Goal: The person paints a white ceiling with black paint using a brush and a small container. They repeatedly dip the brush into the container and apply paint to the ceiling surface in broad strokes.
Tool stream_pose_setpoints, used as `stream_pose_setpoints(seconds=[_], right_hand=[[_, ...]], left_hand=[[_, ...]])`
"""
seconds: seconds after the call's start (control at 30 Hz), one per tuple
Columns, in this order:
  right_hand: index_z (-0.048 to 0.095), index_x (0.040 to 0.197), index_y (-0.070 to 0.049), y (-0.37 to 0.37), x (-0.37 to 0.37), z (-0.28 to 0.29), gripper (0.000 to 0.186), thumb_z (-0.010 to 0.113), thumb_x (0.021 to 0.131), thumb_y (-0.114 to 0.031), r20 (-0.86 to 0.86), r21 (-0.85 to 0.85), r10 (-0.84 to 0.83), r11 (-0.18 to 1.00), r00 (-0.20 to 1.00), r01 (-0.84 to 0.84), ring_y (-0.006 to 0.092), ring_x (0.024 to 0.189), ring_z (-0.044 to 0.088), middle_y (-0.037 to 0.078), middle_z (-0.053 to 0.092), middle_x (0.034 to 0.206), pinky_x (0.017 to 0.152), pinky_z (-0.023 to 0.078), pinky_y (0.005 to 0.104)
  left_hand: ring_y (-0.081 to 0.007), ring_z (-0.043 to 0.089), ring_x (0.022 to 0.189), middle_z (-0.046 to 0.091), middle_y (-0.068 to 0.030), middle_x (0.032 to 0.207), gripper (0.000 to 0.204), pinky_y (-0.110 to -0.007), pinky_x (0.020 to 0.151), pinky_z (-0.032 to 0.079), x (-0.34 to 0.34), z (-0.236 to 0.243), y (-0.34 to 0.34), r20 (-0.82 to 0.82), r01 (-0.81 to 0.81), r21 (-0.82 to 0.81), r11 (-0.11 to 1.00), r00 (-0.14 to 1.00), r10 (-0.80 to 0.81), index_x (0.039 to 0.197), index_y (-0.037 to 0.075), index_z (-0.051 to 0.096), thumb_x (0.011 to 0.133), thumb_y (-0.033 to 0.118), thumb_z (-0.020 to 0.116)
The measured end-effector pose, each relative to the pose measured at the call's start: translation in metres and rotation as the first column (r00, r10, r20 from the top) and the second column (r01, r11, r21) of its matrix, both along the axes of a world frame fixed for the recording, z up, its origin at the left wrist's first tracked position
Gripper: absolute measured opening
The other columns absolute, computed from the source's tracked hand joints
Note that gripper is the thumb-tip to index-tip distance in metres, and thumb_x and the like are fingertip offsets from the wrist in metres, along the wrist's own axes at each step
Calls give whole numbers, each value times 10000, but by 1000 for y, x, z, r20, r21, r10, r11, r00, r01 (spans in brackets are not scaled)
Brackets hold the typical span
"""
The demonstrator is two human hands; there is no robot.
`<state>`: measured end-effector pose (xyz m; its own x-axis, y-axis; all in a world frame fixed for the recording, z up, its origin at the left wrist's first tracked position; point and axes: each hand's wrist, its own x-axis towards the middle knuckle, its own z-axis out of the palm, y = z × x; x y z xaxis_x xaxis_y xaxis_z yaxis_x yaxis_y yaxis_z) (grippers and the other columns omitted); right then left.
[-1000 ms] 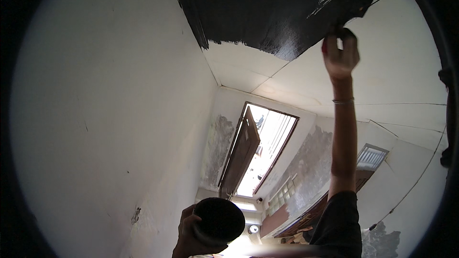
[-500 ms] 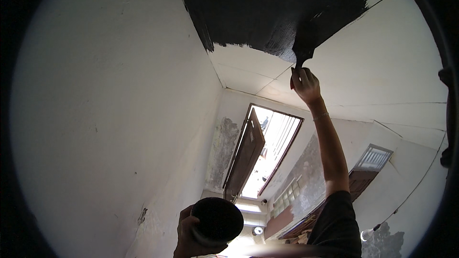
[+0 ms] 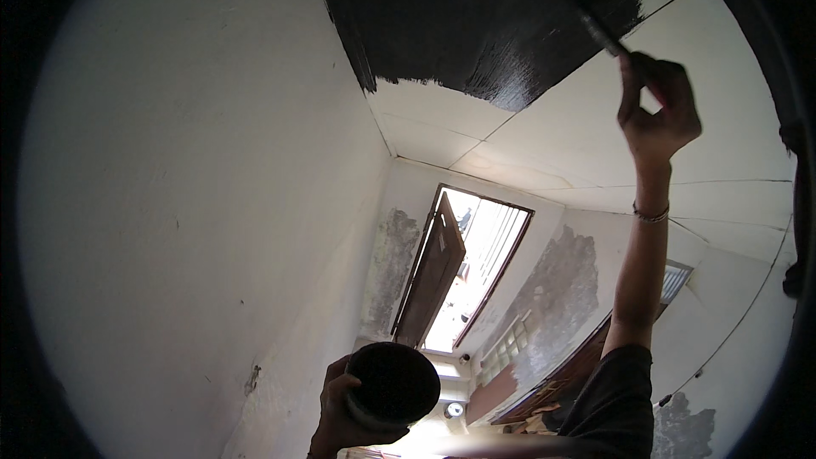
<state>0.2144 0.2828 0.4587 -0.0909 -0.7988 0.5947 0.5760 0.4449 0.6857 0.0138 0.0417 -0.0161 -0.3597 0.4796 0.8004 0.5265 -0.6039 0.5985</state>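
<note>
Overhead, my raised right hand [image 3: 665, 110] grips a paintbrush [image 3: 602, 36] by its handle. The brush is seen nearly edge-on, its head over the right part of a black painted area [image 3: 450, 17] on the pale ceiling [image 3: 552, 140]. Wet-looking streaks shine near the paint's lower corner, and its right edge is ragged. Low in the view, my left hand [image 3: 336, 412] is wrapped round the side of a dark round tub [image 3: 393, 387]. The tub's inside looks black, so its contents cannot be made out.
A pale wall [image 3: 212, 204] rises along the left. Beyond, a brown door [image 3: 433, 276] stands ajar in a bright doorway. Grey worn patches [image 3: 557, 280] mark the far walls. A thin cord [image 3: 739, 323] hangs at the right, and a dark line [image 3: 667, 7] crosses the ceiling.
My right hand has moved right and up with the paintbrush, which has turned from broadside to nearly edge-on. The tub in my left hand has shifted slightly up and right.
</note>
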Motion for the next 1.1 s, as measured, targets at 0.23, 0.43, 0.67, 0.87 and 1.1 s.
stream_pose_setpoints(seconds=[0.23, 0.43, 0.67, 0.87, 1.1], right_hand=[[704, 904, -77, 43, -36, 1, 117, 810, 854, -87, 274, -12, -123, 991, 954, 132, 160, 655, 691, 64, 710, 871, 552, 573, 278], [728, 883, -54, 39, -11, -20, 156, 862, 803, -59, 1, 63, 6, 998, 1000, -6, 141, 700, 721, 60, 752, 870, 564, 582, 247], [722, 893, -69, 53, -23, 12, 137, 845, 831, -78, 193, -194, 0, 980, 981, 38, 139, 646, 652, 43, 709, 827, 591, 531, 277], [768, 942, -74, -32, 26, 57, 172, 873, 825, -142, 2, 84, -77, 994, 997, 76, 106, 737, 736, 15, 777, 880, 671, 590, 221], [761, 942, -35, -54, 27, 33, 167, 862, 818, -84, -49, 364, -92, 926, 994, 104, 154, 812, 758, 76, 777, 938, 679, 630, 223]], left_hand=[[-422, 520, 1290, 506, -249, 1378, 1044, -529, 1048, 451, 2, -1, -7, 9, -11, -66, 998, 1000, 12, 1288, 197, 410, 473, 355, 1043], [-398, 521, 1295, 510, -238, 1376, 1015, -510, 1064, 443, -10, -23, 8, 705, 282, 88, 955, 660, -260, 1279, 186, 436, 474, 316, 1041], [-403, 534, 1283, 517, -244, 1370, 1027, -509, 1061, 448, -11, -16, 8, 555, 220, 101, 970, 797, -239, 1281, 179, 433, 468, 317, 1045], [-408, 545, 1273, 522, -250, 1364, 1037, -508, 1058, 453, -11, 1, 5, 200, 106, 60, 993, 973, -116, 1282, 173, 430, 463, 317, 1049], [-406, 547, 1268, 522, -250, 1359, 1045, -509, 1048, 461, -6, 12, 8, -26, 47, 55, 997, 999, -46, 1284, 173, 421, 464, 326, 1051]])
